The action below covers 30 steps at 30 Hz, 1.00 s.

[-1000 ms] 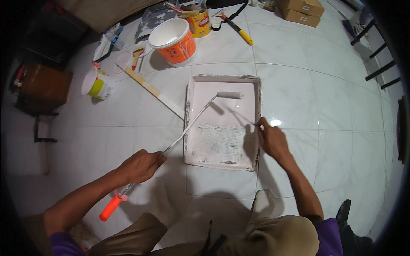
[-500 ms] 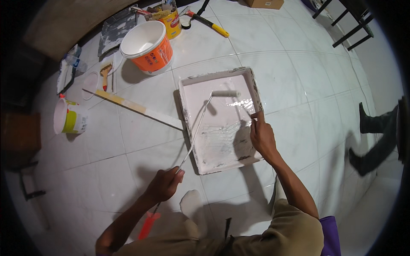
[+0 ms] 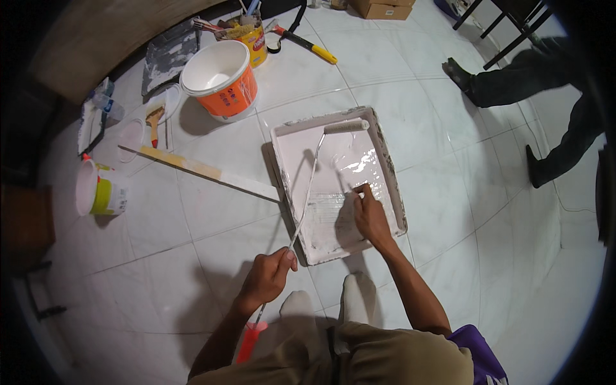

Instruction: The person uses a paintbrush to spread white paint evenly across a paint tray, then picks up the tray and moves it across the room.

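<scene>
Left hand point(image 3: 269, 277) wrapped low on the thin metal shaft of the paint roller point(image 3: 307, 192), fingers clamped round it, orange grip trailing behind the wrist. Roller sleeve resting at the far, deep end of the paint tray point(image 3: 389, 168), likely to soak up the glossy white paint. Right hand point(image 3: 370, 215) pressed on the ribbed slope, fingers together, seemingly steadying the tray on the tiled floor point(image 3: 443, 212). Orange-and-white bucket point(image 3: 220, 80) nearby.

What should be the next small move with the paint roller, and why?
Probably draw the roller back down the tray over the wet paint toward the ribbed part. It lies at the tray's far edge, the left hand grips its long handle, and the right hand rests inside the tray, steadying it.
</scene>
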Tool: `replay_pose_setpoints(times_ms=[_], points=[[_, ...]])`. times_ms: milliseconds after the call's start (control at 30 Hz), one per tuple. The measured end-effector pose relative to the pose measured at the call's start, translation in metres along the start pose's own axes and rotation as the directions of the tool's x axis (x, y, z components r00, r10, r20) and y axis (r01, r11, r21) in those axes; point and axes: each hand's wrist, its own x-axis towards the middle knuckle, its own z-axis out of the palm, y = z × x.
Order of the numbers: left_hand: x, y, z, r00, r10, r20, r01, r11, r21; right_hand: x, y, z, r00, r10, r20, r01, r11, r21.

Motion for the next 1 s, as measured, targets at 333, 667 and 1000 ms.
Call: replay_pose_setpoints(times_ms=[333, 667, 1000], points=[[0.002, 0.018, 0.014, 0.977, -0.208, -0.042, 0.210, 0.975, 0.067, 0.021, 0.016, 0.018, 0.997, -0.057, -0.059, 0.061, 0.996, 0.069], [-0.004, 0.033, 0.018, 0.952, -0.305, -0.025, 0.306, 0.949, 0.080, 0.020, 0.000, 0.003, 0.997, -0.064, 0.051, 0.059, 0.993, 0.104], [-0.008, 0.029, 0.019, 0.973, -0.232, -0.010, 0.232, 0.969, 0.082, 0.020, 0.001, 0.019, 0.994, -0.098, -0.050, 0.105, 0.984, 0.147]])
